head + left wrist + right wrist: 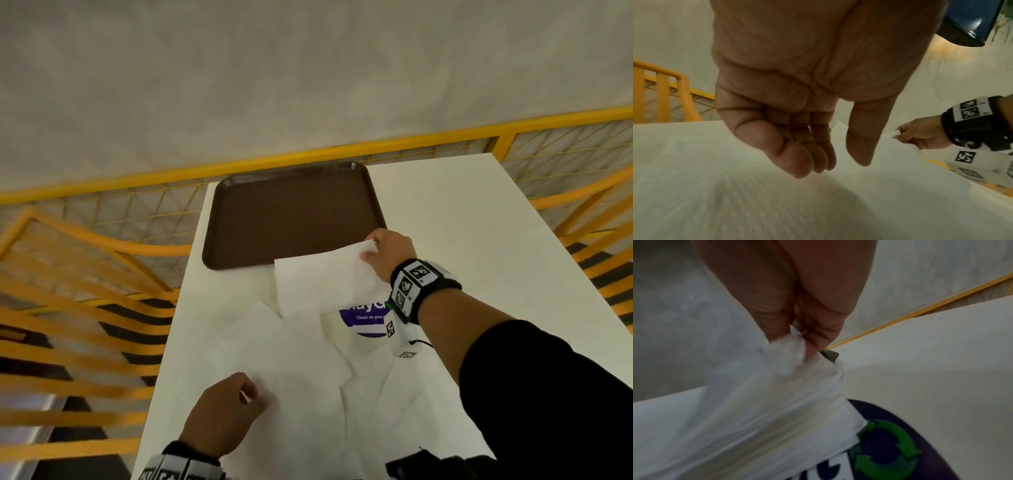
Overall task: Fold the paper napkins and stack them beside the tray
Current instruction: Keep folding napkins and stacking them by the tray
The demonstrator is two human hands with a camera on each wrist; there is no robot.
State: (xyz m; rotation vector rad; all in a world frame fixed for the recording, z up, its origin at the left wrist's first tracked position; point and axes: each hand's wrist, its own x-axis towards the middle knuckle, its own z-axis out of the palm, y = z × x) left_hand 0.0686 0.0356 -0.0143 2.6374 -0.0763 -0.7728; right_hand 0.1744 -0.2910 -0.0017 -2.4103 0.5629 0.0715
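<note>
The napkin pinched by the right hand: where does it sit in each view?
Head: napkin at centre, its far edge overlapping the tray's near edge.
Left wrist: only its pinched corner, right of centre.
Right wrist: fills the lower left.
Shared landmark: the right hand pinching that corner.

On the white tabletop (pixel 462 240), a round purple sticker (pixel 368 320) is partly covered by a white paper napkin (pixel 325 277), so that only the small white line "Clean as you" and the lower parts of larger white letters above it can be read. In the right wrist view, a green three-arrow recycling sign (pixel 888 449) is seen on the same sticker. Black-and-white square code markers (pixel 412 281) are carried on the wrist bands, but no words or numbers can be read on them.
</note>
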